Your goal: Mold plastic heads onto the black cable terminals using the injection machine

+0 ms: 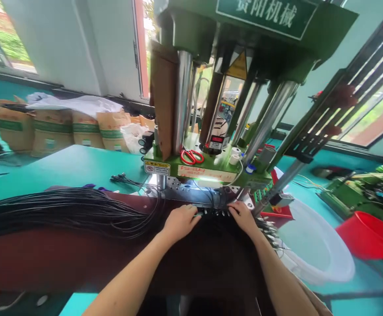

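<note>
My left hand (181, 222) is at the front edge of a metal mould (186, 193) in a green press, fingers curled and thumb close to them. What lies between its fingers is too small to make out. At the mould's right front corner, my right hand (242, 216) has its fingers bent together on a black cable end, partly hidden. Thin black cables (212, 199) cross the mould between both hands, with small silvery plug ends along its front edge. A thick bundle of black cables (79, 210) lies to the left on a brown-red surface.
Red-handled scissors (192, 156) lie on the press ledge, under its upright steel columns (183, 101). To the right are a white round tub (338, 259), a red bucket (371, 237) and more plug ends (269, 230). Paper sacks (53, 129) line the left wall.
</note>
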`<state>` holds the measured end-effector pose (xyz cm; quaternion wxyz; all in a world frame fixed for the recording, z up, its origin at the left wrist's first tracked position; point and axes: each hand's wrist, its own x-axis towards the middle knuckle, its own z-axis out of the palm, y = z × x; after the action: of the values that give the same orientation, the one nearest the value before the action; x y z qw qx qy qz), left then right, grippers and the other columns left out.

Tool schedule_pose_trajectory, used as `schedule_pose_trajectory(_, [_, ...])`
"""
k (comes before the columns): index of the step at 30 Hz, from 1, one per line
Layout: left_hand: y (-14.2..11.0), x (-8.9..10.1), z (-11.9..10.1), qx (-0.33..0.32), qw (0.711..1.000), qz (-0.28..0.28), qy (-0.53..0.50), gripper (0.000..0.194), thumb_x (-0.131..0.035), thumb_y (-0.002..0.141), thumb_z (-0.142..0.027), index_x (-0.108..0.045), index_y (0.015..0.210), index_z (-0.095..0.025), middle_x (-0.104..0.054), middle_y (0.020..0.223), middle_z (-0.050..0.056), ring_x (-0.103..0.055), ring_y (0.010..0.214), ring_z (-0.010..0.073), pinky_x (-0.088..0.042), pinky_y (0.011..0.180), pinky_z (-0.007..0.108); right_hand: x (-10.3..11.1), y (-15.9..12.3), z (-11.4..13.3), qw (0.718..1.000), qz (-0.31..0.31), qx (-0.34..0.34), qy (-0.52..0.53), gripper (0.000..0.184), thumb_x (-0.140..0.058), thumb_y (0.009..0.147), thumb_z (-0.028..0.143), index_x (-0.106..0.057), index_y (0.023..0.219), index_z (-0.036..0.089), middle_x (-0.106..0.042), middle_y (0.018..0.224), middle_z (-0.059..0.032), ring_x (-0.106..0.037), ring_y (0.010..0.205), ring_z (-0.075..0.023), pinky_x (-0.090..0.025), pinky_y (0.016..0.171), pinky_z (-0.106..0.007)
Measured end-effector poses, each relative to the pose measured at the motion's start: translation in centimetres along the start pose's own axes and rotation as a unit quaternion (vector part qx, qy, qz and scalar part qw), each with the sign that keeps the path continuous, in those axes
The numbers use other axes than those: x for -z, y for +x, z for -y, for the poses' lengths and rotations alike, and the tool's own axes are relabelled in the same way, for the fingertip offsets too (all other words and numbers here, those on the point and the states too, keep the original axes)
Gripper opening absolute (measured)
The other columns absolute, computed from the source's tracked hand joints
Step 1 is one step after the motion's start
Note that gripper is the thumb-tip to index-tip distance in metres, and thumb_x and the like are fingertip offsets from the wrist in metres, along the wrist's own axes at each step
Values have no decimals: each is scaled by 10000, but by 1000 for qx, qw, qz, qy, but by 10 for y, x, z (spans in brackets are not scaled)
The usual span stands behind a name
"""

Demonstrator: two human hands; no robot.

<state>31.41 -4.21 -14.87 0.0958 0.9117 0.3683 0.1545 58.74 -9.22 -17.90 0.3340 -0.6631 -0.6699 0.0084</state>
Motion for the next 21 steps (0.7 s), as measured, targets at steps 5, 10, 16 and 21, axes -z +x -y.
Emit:
schedule_pose_trajectory(5, [-1,-3,2,0,1000,4,-5,288,-328,895,-390,-540,875,-196,-603,872,39,-565,858,179,-407,702,270,5,-1,8,1000,0,-26,13,206,-477,798,237,-675,837,198,-609,814,-62,-569,825,-207,-449,792,-357])
schedule_pose_trajectory(10, [-2,-2,2,9,1000,13,-20,281,-330,892,-390,-544,896,-209,-607,916,48,-560,892,188,-396,719,271,11,-2,10,998,-32,-51,33,235,-427,815,213,-653,874,184,-625,870,-66,-582,845,-197,-469,742,-329])
schedule_pose_trajectory(16, [-1,1,0,19,998,17,-62,267,-359,879,-377,-568,874,-211,-612,899,61,-559,884,210,-389,721,289,18,26,22,997,-48,-37,45,255,-423,799,163,-634,938,196,-627,943,-67,-570,918,-209,-444,838,-369])
schedule_pose_trajectory(21, [0,2,-1,10,999,15,-46,283,-342,884,-378,-564,860,-203,-612,887,65,-562,861,216,-389,688,294,0,94,34,997,-41,-45,42,293,-471,787,138,-599,1051,125,-583,1080,-120,-490,1081,-277,-357,953,-450])
